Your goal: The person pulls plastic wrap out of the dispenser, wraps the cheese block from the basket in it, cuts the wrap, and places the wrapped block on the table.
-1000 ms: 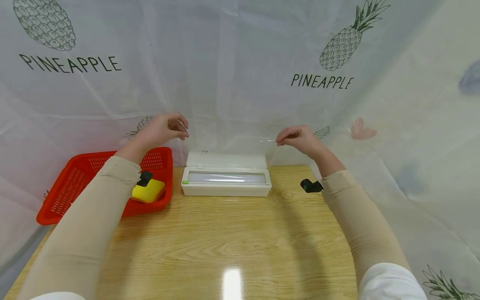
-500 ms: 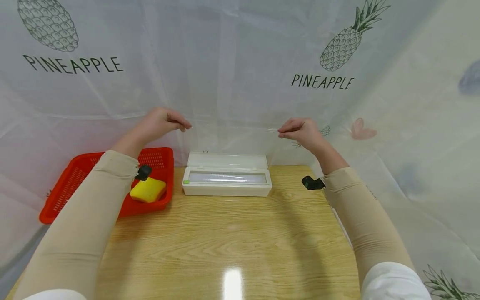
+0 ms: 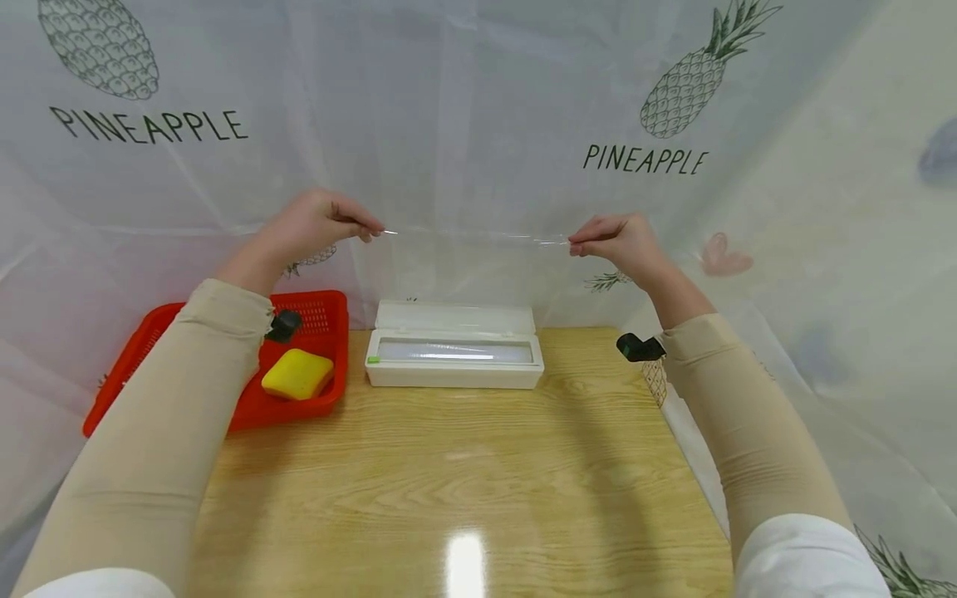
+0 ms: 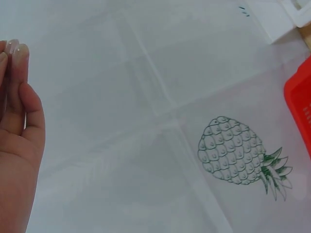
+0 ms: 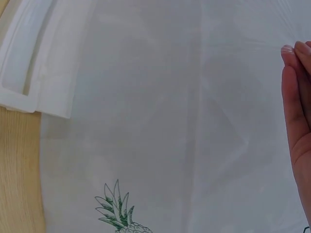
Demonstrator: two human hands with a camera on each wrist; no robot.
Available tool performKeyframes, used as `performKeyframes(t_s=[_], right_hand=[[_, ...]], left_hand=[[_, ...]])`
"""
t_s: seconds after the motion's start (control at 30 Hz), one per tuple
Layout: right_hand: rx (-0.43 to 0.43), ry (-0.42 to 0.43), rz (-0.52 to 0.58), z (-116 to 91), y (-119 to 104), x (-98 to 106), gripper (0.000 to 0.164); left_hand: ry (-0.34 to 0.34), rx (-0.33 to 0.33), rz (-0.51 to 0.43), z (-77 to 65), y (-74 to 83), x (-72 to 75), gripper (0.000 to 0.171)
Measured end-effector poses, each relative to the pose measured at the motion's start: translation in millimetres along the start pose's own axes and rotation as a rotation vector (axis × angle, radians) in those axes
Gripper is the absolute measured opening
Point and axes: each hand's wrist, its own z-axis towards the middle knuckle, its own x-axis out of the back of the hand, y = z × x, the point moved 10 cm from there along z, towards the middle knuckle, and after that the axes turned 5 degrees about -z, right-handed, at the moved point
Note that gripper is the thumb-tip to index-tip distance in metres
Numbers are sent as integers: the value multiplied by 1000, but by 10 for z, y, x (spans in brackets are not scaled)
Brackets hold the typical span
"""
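Observation:
My left hand (image 3: 320,224) and right hand (image 3: 622,246) are raised in front of the curtain. Each pinches an end of a sheet of clear cling film (image 3: 549,242) between thumb and fingertips. The film's top edge stretches between them as a faint shiny line; its lower part is too transparent to trace. Below it stands a white cling film dispenser (image 3: 454,378), lid up, with a film roll (image 3: 456,352) inside. In the right wrist view, fine creases of film (image 5: 285,22) fan out from the fingertips of the right hand (image 5: 299,107).
A red plastic basket (image 3: 338,365) holding a yellow sponge (image 3: 299,374) stands left of the dispenser on the wooden table (image 3: 463,465). The pineapple-print curtain (image 3: 478,108) hangs right behind the table. My left forearm covers part of the basket.
Both hands have risen, the left moving slightly right and the right slightly right. The left fingers have closed together at the film, and its edge now shows as a line between the hands.

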Motion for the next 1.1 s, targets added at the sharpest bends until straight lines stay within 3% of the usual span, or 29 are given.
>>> performKeyframes(t_s=[0.27, 0.73, 0.93, 1.1], right_hand=[[1, 20, 86, 68, -99, 126, 21], [-13, 184, 215, 66, -211, 336, 19], [26, 225, 315, -147, -306, 297, 19], [30, 233, 393, -414, -334, 207, 17]], left_hand=[[2, 27, 3, -7, 75, 81, 31], [136, -32, -3, 16, 230, 224, 33], [229, -101, -8, -138, 369, 249, 28], [254, -167, 1, -365, 439, 194, 25]])
